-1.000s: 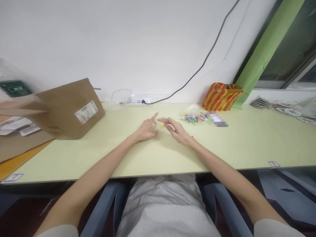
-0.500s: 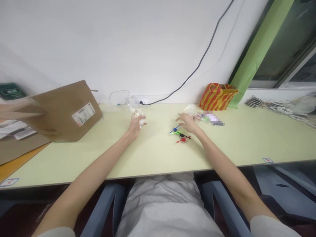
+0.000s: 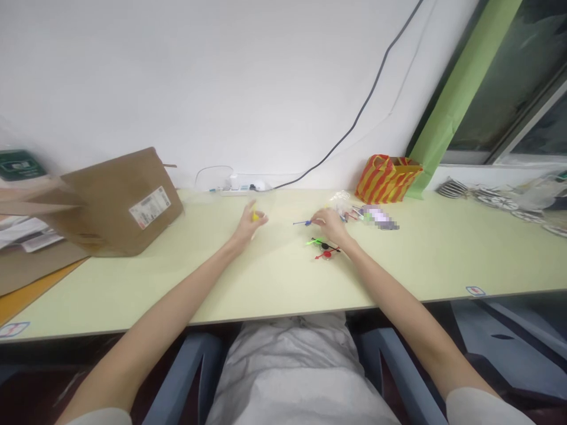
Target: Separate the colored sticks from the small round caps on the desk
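Observation:
A small yellow piece (image 3: 256, 216) is in my left hand (image 3: 246, 227), between the thumb and fingers above the table. My right hand (image 3: 330, 225) has its fingertips closed on a small blue piece with a thin pointer (image 3: 306, 223). Just below that hand lie a green piece (image 3: 315, 241), a black one (image 3: 325, 246) and a red one (image 3: 326, 255), close together. Beyond my right hand is a clear plastic bag (image 3: 341, 200) with small coloured bits beside it.
An open cardboard box (image 3: 119, 206) stands at the left. A striped red and yellow bag (image 3: 387, 180) is at the back right, near a blurred item (image 3: 378, 217). A power strip (image 3: 237, 190) and dark cable (image 3: 372, 97) are by the wall.
The clear plastic is gone from my left hand, where the yellow piece now shows. My right hand has closed on the blue piece and moved it slightly left and away from the others.

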The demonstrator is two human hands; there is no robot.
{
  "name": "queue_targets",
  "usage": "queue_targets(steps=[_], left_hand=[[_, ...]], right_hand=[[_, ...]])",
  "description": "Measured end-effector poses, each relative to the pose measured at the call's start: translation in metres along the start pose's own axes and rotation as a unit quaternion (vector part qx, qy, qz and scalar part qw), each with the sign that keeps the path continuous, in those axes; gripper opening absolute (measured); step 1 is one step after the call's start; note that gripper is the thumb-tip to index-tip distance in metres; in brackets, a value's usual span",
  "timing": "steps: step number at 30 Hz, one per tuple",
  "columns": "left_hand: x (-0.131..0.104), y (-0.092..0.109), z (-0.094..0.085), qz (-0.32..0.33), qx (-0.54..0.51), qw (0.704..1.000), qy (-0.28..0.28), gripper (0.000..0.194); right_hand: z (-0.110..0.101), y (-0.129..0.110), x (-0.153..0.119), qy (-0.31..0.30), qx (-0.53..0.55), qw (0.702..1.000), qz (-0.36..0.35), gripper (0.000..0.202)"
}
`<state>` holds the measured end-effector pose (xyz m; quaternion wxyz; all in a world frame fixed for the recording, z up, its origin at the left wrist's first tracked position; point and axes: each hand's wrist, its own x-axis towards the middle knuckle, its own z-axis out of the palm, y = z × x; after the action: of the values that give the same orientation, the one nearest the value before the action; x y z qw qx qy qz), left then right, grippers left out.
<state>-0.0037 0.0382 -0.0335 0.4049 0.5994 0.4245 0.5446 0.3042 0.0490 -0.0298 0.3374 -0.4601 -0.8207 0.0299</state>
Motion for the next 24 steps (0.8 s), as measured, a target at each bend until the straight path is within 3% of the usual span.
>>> queue_targets(steps=[2,4,8,13,18,24], left_hand=[[-0.001,-0.004,-0.002,0.080,0.138,0.987,0.001,0.093],[-0.003,-0.005,-0.002,0.156,0.253,0.955,-0.010,0.092],[-0.006,-0.001,-0.001,0.224,0.358,0.906,-0.038,0.092],[-0.007,0.001,0.001,0.231,0.394,0.888,-0.045,0.092],[-0.008,0.002,0.002,0.192,0.414,0.887,-0.073,0.092],[-0.012,0.002,0.005,0.171,0.387,0.900,-0.107,0.096]], right_hand=[[-0.001,-0.010,0.000,0.088,0.043,0.995,0.008,0.024],[-0.003,-0.022,-0.001,0.177,0.073,0.981,0.001,0.026],[-0.009,-0.042,-0.005,0.275,0.094,0.956,-0.038,0.027],[-0.006,-0.044,-0.005,0.226,0.040,0.971,-0.073,0.032],[0.000,-0.037,-0.001,0.156,-0.051,0.982,-0.092,0.034],[0.006,-0.051,0.000,0.074,-0.031,0.991,-0.103,0.021]])
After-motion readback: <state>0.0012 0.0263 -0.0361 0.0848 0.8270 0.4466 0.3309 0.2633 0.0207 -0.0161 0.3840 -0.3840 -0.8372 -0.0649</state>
